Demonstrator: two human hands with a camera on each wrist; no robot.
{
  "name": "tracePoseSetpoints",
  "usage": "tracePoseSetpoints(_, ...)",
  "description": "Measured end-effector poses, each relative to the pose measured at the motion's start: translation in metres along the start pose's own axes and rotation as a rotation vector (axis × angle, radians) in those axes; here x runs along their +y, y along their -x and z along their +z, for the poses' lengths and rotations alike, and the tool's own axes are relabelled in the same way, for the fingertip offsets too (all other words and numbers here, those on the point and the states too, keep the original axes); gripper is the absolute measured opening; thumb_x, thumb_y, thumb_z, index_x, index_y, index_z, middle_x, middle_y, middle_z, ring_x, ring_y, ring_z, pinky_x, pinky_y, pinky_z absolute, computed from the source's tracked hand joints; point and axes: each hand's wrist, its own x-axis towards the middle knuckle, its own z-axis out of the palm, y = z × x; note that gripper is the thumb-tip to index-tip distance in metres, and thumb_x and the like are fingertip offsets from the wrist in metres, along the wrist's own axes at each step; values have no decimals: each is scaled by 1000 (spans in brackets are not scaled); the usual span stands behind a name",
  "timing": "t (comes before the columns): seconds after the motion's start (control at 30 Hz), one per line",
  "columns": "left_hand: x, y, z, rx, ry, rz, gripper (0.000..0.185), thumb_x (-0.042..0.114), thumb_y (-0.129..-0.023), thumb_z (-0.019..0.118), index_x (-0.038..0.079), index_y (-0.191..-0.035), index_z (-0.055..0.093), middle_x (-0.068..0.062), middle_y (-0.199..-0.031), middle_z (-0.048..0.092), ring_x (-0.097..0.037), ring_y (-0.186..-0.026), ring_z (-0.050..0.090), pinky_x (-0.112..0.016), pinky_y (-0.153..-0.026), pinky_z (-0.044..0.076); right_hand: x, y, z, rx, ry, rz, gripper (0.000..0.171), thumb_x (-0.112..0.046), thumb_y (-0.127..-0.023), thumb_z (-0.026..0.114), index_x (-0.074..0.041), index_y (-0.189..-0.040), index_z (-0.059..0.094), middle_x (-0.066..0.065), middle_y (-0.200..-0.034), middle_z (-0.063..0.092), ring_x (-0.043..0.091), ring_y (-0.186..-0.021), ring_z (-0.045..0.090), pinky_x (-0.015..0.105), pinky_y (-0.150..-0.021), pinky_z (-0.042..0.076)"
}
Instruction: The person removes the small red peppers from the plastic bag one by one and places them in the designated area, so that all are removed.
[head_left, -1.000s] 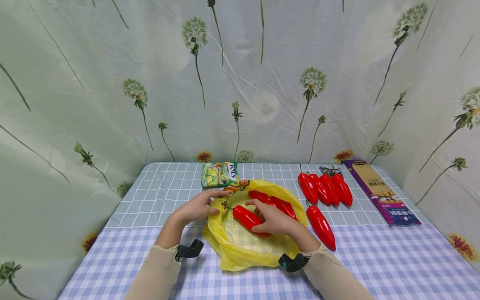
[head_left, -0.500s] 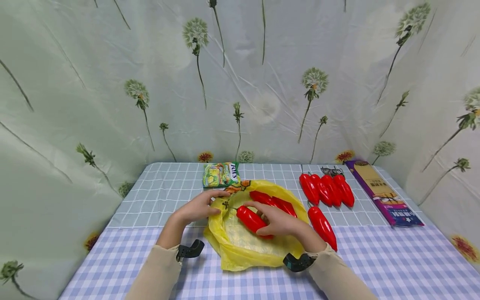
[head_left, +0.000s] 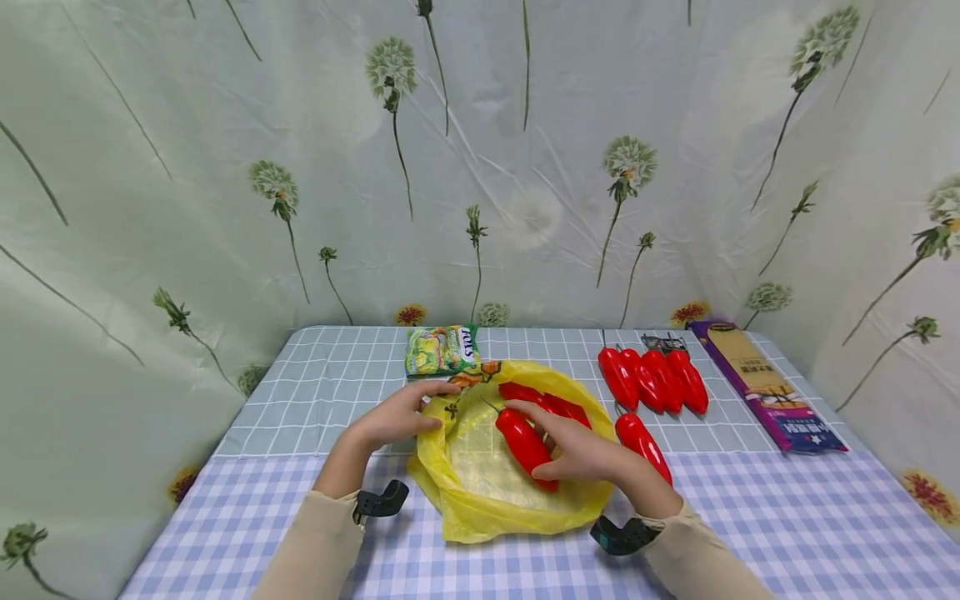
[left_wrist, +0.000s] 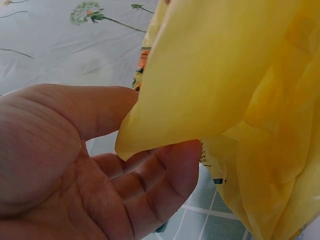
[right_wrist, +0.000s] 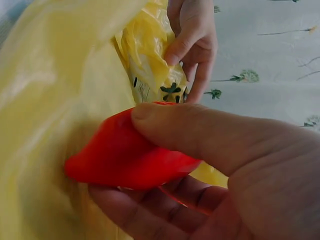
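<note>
A yellow plastic bag (head_left: pixel 517 521) lies spread open on the table, its rim forming a ring. At its left rim my left hand (head_left: pixel 397 412) pinches the plastic, with the thumb on one side and the fingers on the other (left_wrist: pixel 215 80). Inside the bag my right hand (head_left: pixel 566 442) grips a glossy red chili pepper (head_left: pixel 521 437) with a thin stem; in the right wrist view the thumb lies across the pepper (right_wrist: pixel 120 155) and the fingers curl beneath. Behind the right hand, more red peppers (head_left: pixel 521 392) lie in the bag, partly hidden by it.
Right of the bag lies a single red pepper (head_left: pixel 645 446), partly behind my right forearm. Several red peppers (head_left: pixel 652 379) form a row farther back. A purple and tan package (head_left: pixel 765 383) lies at the far right, and a green snack packet (head_left: pixel 441 350) behind the bag.
My right hand has moved to the right and slightly nearer within the bag, carrying the red pepper, which has turned more upright in view. The left hand stays at the rim.
</note>
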Motion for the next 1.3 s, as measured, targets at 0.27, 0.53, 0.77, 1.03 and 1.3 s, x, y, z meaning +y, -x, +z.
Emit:
tracePoseSetpoints(0.27,-2,0,0,-7,0,14,53,-1,-88,64,8,-139,57,-16,-145,53,-22,-101,53,-31,-80,50,9,15,-16,88,-54,-13,92,-13,-80,81,-34,-151,28,9,-126,56,24,-108,56,35,-81,59)
tracePoseSetpoints(0.53,-2,0,0,-8,-9,3,53,-1,-88,63,10,-139,57,-14,-145,53,-23,-100,52,-31,-80,50,16,28,-40,114,-131,-20,90,-14,-79,82,-32,-147,26,13,-126,55,28,-109,60,40,-82,60)
tracePoseSetpoints(0.77,-3,1,0,-3,1,2,54,-2,-87,63,9,-139,57,-15,-144,54,-21,-97,54,-30,-78,50,24,36,-53,138,-198,-122,93,-14,-77,82,-27,-148,23,15,-133,54,30,-113,60,34,-83,59)
tracePoseSetpoints(1.03,-3,2,0,6,-27,9,54,-2,-87,63,9,-140,57,-15,-144,55,-21,-95,53,-31,-78,49,35,47,-70,235,-244,-171,92,-9,-77,82,-24,-148,24,19,-142,47,40,-120,56,34,-83,60)
tracePoseSetpoints(1.3,-3,-1,0,1,-24,11,54,-2,-87,63,9,-139,57,-15,-142,55,-20,-89,52,-31,-75,50,45,59,-86,355,-194,-92,83,-9,-83,76,-18,-146,24,23,-144,47,46,-125,52,47,-87,58)
